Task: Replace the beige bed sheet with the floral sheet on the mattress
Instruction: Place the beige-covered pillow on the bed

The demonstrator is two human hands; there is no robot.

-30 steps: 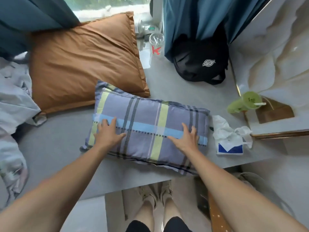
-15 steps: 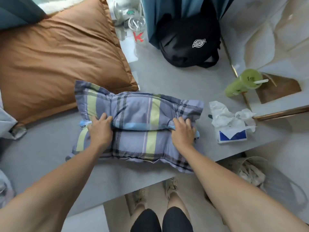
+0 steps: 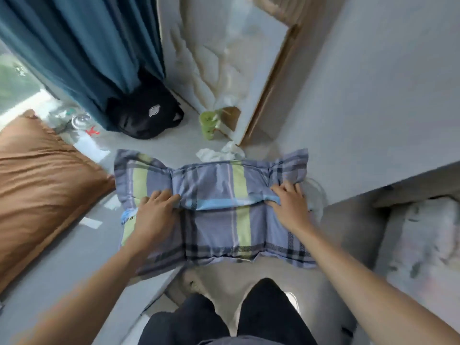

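Head view: a person's left hand [image 3: 154, 212] and right hand [image 3: 290, 205] each grip a fold of a plaid pillow [image 3: 216, 207], fingers curled into its middle crease, lifted over the grey mattress [image 3: 62, 257] edge. A brown pillow [image 3: 42, 190] lies left. A black backpack [image 3: 144, 113] sits beyond. A pale floral fabric [image 3: 423, 235] lies lower right, blurred.
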